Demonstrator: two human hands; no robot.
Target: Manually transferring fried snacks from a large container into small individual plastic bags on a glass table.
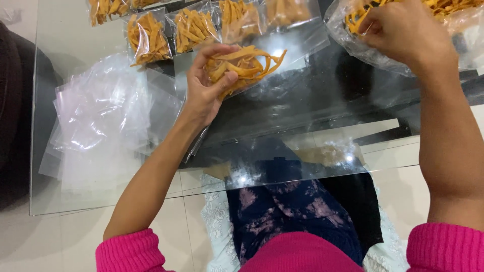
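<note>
Reaching right hand fingertips hidden in cropped big bag, left hand gripping strips

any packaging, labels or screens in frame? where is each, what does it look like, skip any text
Small clear bag: in the left hand, partly filled with orange snack strips.
Filled bags: row along the far edge of the glass table, clear, flat, orange strips inside.
Empty bags: loose stack at left on the table, clear, rectangular.
Big bag: top right, clear, crumpled, orange strips; right hand at its mouth.
No labels or screens visible.
</note>
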